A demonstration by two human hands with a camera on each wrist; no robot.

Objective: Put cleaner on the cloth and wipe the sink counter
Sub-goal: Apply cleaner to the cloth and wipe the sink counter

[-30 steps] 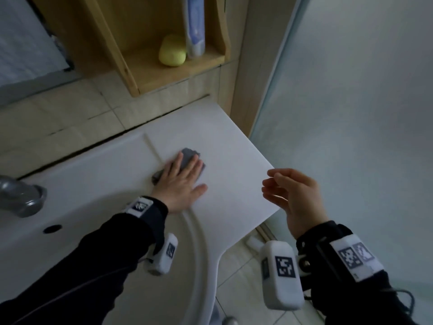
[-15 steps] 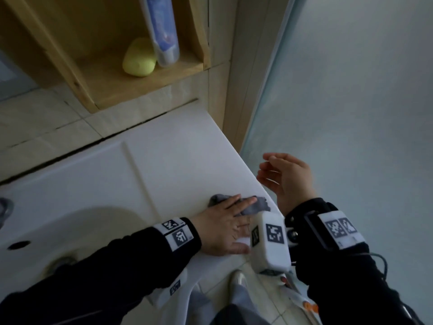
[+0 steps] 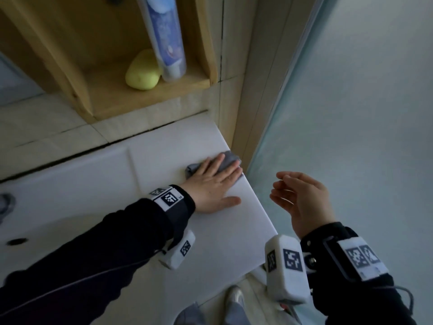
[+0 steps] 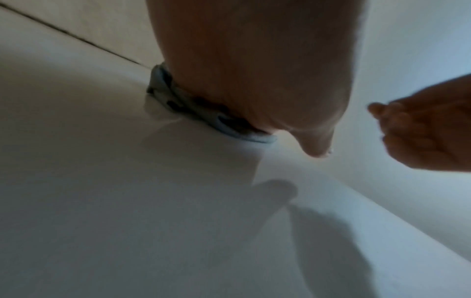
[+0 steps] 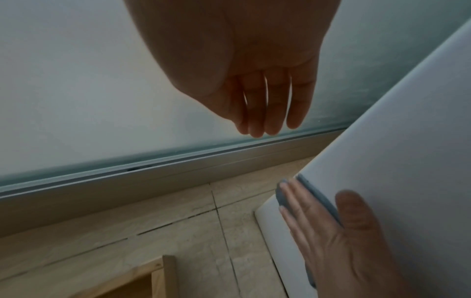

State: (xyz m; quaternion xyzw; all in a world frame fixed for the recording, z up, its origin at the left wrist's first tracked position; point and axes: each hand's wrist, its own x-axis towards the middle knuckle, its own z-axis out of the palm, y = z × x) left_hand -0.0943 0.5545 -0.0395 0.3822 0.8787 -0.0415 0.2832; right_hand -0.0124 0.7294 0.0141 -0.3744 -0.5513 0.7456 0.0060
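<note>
A grey cloth (image 3: 230,157) lies on the white sink counter (image 3: 206,242) near its far right corner. My left hand (image 3: 212,181) presses flat on the cloth with straight, spread fingers; the cloth's edge (image 4: 193,108) shows under the palm, and again as a grey strip of cloth (image 5: 317,196) beneath my left hand (image 5: 331,231). My right hand (image 3: 302,200) hovers off the counter's right edge, empty, fingers loosely curled; in its wrist view the right hand (image 5: 265,113) hangs before frosted glass. A blue and white bottle (image 3: 165,36) stands on the wooden shelf.
A wooden shelf (image 3: 145,99) above the counter holds a yellow soap (image 3: 142,71) beside the bottle. A frosted glass panel (image 3: 351,102) borders the counter on the right. The basin's overflow hole (image 3: 16,242) and part of the tap (image 3: 5,205) are at the left.
My left hand has slid the cloth from the counter's front right edge back toward the far right corner by the wall. The right hand stays hovering, empty.
</note>
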